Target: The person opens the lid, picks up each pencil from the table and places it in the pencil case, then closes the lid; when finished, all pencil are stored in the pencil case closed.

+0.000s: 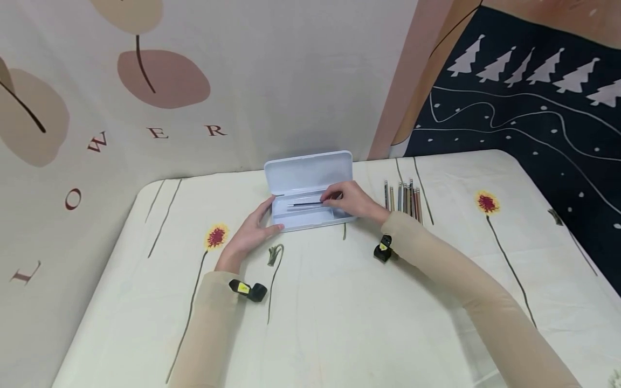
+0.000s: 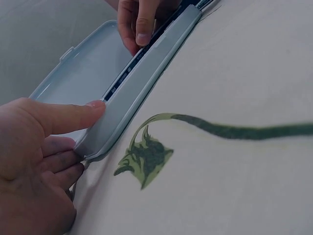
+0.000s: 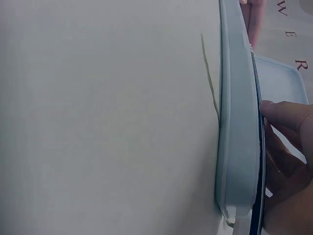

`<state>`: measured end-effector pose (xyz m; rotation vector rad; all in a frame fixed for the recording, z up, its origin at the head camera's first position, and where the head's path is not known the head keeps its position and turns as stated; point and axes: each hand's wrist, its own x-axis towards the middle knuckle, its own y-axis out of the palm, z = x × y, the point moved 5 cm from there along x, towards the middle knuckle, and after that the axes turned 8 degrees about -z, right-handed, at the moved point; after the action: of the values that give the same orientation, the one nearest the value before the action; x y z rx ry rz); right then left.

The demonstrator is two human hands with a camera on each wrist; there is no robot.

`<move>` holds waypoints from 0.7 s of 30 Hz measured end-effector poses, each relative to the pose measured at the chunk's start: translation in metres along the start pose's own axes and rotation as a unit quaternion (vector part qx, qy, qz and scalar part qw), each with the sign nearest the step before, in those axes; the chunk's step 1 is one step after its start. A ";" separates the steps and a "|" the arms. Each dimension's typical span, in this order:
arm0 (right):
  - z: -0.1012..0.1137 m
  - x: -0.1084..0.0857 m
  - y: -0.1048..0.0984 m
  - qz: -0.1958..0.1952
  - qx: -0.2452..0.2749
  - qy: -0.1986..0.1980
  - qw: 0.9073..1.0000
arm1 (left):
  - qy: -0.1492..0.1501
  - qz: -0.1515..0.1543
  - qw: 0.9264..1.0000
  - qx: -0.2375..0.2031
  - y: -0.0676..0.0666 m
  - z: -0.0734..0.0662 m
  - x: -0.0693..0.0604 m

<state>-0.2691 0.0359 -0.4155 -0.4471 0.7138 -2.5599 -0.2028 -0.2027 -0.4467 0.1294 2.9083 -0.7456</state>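
Observation:
A light blue pencil case [image 1: 310, 173] lies open on the table, its lid leaning up at the back. My left hand [image 1: 249, 231] holds the case at its left end; in the left wrist view the thumb [image 2: 73, 116] lies on the rim and the other fingers are at the end wall. Over the case, my right hand [image 1: 351, 200] pinches a dark blue pencil [image 2: 120, 84] between thumb and fingers. The pencil runs lengthwise along the case. In the right wrist view the pencil [image 3: 260, 147] shows beside the case's front wall [image 3: 239, 122].
Several pencils [image 1: 407, 198] lie side by side on the table to the right of the case. The white tablecloth [image 1: 320, 312] has printed flowers and stems. A printed fabric wall [image 1: 291, 86] rises just behind the table.

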 end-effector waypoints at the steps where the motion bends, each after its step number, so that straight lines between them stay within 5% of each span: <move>1: 0.000 0.001 0.002 0.002 0.001 -0.004 1.000 | 0.001 -0.001 1.000 0.001 0.000 0.000 0.000; 21: 0.003 0.014 0.018 0.022 -0.005 -0.011 1.000 | 0.012 0.004 1.000 0.003 -0.001 -0.002 -0.002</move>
<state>-0.2741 0.0136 -0.4205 -0.4573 0.7211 -2.5085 -0.2013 -0.2028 -0.4439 0.1519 2.9269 -0.7557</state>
